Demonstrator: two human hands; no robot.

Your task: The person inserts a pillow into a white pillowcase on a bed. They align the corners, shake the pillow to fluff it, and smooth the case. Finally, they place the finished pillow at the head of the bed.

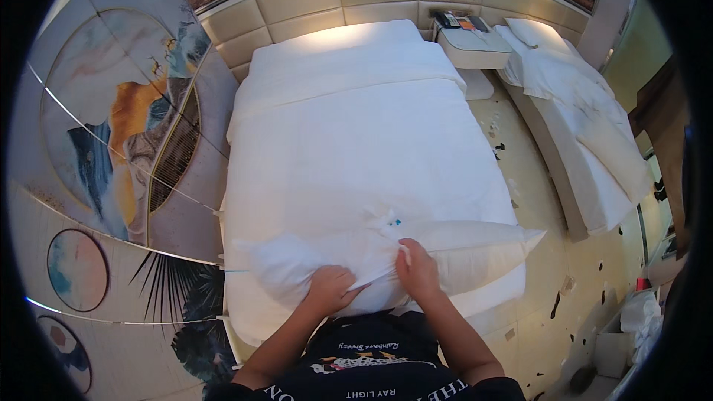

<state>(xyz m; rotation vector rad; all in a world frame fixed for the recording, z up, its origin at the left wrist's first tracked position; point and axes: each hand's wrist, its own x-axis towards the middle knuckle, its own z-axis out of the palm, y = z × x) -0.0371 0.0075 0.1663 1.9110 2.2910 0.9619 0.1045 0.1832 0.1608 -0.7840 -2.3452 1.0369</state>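
Observation:
A plump white pillow (479, 249) lies crosswise near the foot of the large bed, directly before me. Loose white cloth, looking like a pillowcase (286, 263), is bunched over its left part and slightly blurred. My left hand (330, 287) is closed on a fold of this cloth at the pillow's near side. To its right, my right hand (417, 271) pinches the cloth near the pillow's middle, thumb and fingers together. Just beyond the right hand, a crumpled white bit with a small teal spot (397, 222) shows on the bedding.
Smooth white bedding (349, 141) covers the large bed. A nightstand (475, 48) with a phone stands between it and a narrower bed (572, 119) at the right. Scraps litter the floor (542, 252). A decorated panel wall (126, 119) runs along the left.

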